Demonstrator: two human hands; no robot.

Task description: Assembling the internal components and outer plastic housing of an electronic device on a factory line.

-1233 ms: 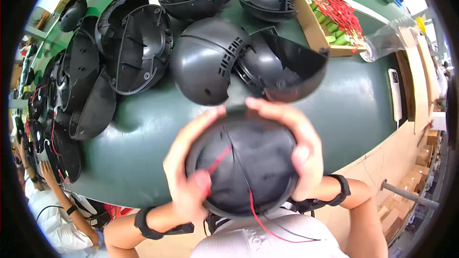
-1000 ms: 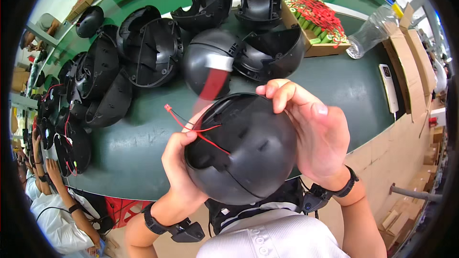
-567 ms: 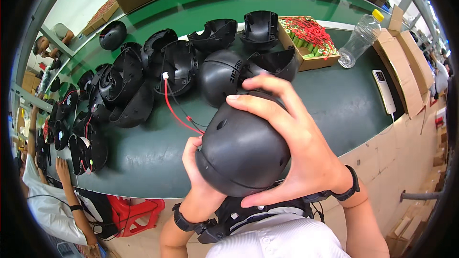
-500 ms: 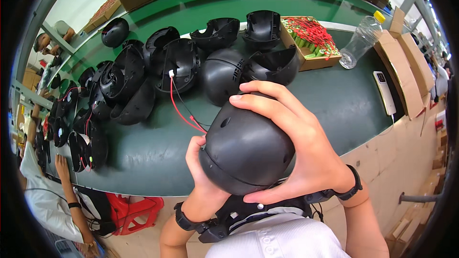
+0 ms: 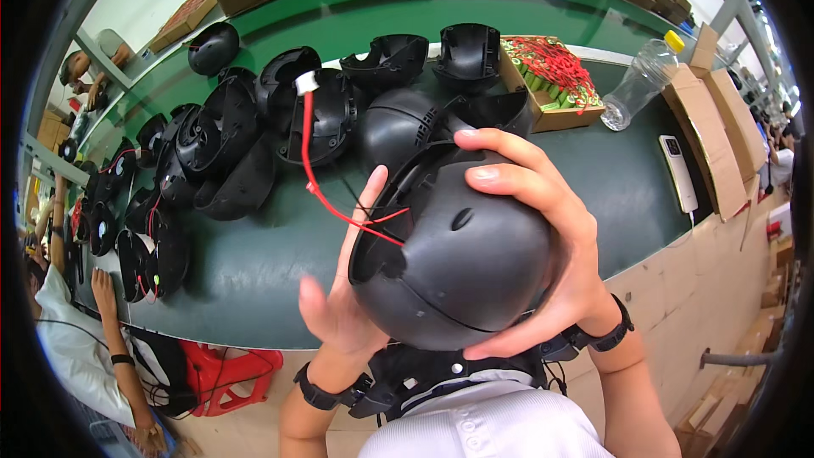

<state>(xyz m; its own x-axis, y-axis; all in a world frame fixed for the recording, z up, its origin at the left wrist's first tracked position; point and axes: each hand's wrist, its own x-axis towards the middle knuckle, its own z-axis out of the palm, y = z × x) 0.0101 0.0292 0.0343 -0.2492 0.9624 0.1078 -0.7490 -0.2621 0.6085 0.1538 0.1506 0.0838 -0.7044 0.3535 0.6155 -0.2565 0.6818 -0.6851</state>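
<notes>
My right hand (image 5: 564, 237) grips a round black plastic shell (image 5: 475, 263) from its right side, fingers over the top and thumb underneath. The shell's open side faces left, and a red and black wire lead (image 5: 318, 182) with a white connector (image 5: 306, 83) sticks out of it. At the shell's left edge is my left hand (image 5: 352, 309), open, thumb held away and one finger stretched up along the rim. Part of that hand is hidden behind the shell. More black shell halves (image 5: 233, 131) stand on the green table just beyond.
A cardboard box of green cylindrical cells with red wires (image 5: 555, 76) stands at the back right. Beside it are a clear bottle (image 5: 640, 85), a white handheld device (image 5: 678, 174) and an open carton (image 5: 721, 131). A co-worker's arm (image 5: 119, 343) and a red stool (image 5: 225, 373) are at left.
The shell has turned and shifted slightly right, so its open side now shows. My left thumb has come off it. The wire lead and connector have swung up.
</notes>
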